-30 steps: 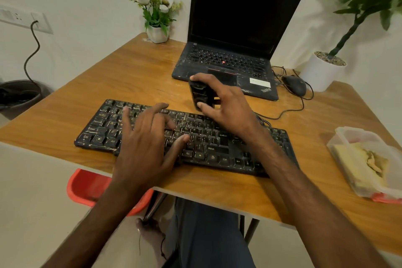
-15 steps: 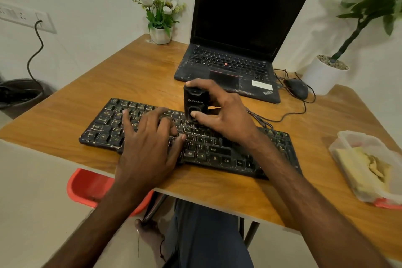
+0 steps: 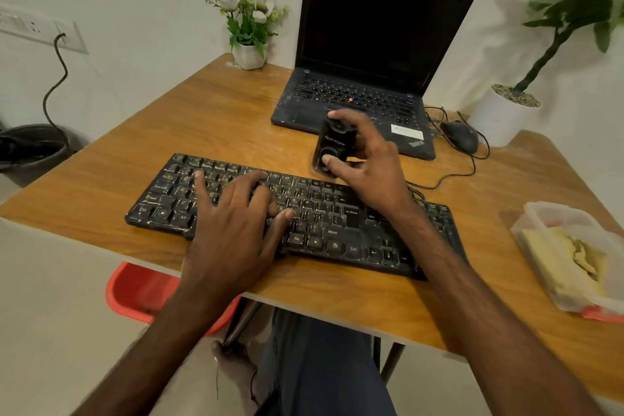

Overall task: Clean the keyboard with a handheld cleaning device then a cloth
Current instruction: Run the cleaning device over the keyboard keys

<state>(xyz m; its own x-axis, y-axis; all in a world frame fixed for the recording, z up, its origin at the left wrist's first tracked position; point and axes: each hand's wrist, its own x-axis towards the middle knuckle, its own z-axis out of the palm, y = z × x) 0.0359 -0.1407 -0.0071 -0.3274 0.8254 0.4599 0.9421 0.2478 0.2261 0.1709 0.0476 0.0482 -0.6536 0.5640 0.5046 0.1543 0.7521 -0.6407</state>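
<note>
A dusty black keyboard (image 3: 337,226) lies across the near part of the wooden table (image 3: 189,121). My left hand (image 3: 236,223) rests flat on its left-middle keys, fingers spread. My right hand (image 3: 368,159) grips a small black handheld cleaning device (image 3: 332,147), held upright just above the keyboard's far edge, thumb on its lower end and a finger over its top. A yellowish cloth (image 3: 567,263) lies in a clear plastic container (image 3: 547,213) at the right edge of the table.
An open black laptop (image 3: 364,54) stands behind the keyboard. A black mouse (image 3: 461,137) with its cable lies to its right. A white flower pot (image 3: 250,54) and a larger potted plant (image 3: 503,115) stand at the back. A red stool (image 3: 141,290) is below.
My right hand has lifted the cleaning device off the keyboard and tilted it upright near the far edge. My left hand stays on the keys.
</note>
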